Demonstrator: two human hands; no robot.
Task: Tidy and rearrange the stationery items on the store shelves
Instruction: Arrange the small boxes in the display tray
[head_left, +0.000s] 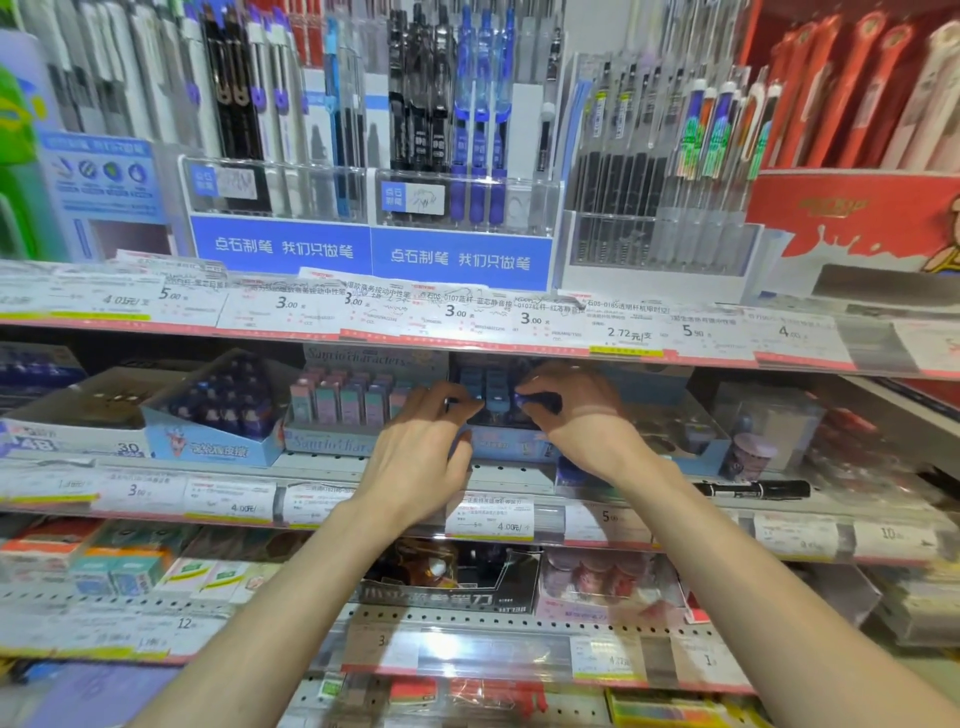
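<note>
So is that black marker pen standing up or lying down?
Lying down. The black marker rests flat on its side along the front edge of the middle shelf, right of the person's right hand.

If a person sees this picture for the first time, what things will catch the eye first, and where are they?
Two bare hands meet at the middle shelf: the left hand and the right hand both reach into a blue display box of small items. Above them, blue pen stands with white lettering fill the top shelf. A black marker lies loose on the middle shelf's edge, to the right.
</note>
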